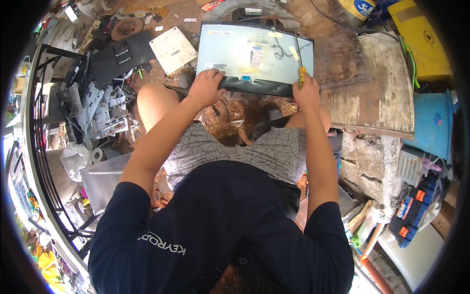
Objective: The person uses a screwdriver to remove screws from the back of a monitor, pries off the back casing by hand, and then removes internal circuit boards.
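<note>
Best with left hand (205,88) pressed flat, fingers spread, on the panel (254,56), right hand (306,92) gripping the screwdriver (299,66) upright.

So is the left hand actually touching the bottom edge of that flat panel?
Touching. The head view shows the left hand pressed flat on the black lower edge of the flat panel, fingers spread over it.

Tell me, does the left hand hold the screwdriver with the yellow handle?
No, the right hand holds the yellow-handled screwdriver, while the left hand rests flat on the near edge of the flat grey metal-backed panel.
</note>
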